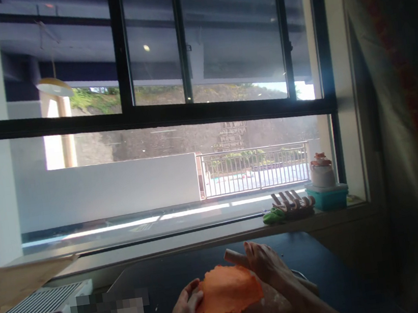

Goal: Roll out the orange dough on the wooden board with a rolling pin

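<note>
A thin orange sheet (230, 289) with a ragged edge, like rolled-out clay or dough, lies over a brownish board (278, 306). The thumb and fingers of my left hand (188, 305) pinch its left edge. At the sheet's far right, my right hand (263, 262) rests over a rolling pin (234, 257), its fingers bent around it. One end of the pin sticks out to the left of that hand. The rest is partly hidden under the hand and forearm.
The dark table (163, 273) stands against a window sill (136, 250). On the sill are a teal box (328, 197) with a white jar (322, 175) on top, a rack of curved pieces (294, 201) and a green cloth (274, 215). A white slatted unit (40, 307) and cardboard (21, 281) sit left.
</note>
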Demonstrator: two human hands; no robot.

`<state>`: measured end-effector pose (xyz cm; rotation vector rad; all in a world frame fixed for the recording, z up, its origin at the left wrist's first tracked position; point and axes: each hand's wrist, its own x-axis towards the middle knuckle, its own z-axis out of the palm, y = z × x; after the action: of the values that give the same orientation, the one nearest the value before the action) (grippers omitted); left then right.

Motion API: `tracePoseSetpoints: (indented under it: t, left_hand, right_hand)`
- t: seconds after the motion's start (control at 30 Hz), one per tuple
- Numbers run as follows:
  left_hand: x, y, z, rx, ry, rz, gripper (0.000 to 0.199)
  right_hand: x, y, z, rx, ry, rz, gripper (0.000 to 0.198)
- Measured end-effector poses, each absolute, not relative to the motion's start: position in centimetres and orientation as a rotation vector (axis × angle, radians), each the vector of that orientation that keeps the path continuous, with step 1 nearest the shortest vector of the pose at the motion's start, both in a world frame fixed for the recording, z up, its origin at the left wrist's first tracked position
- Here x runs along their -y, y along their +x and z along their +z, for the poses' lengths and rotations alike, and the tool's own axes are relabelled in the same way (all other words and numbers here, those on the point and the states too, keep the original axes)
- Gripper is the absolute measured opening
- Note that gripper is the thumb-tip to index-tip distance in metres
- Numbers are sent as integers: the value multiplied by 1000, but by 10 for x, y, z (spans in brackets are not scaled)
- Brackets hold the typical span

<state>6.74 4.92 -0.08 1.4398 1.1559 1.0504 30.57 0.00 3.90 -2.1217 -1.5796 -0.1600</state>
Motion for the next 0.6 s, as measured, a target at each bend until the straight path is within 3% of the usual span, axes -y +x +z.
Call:
tracePoseSetpoints:
  t: [0.33,0.6]
  left_hand:
    - [-36,55,-30,-1349,1983,1080,37]
    - [-37,55,-36,-1307,1875,1235,45]
  right_hand:
    - [-1,257,3,1786,-2011,-100,31]
    - [-39,230,34,1640,-2167,20,39]
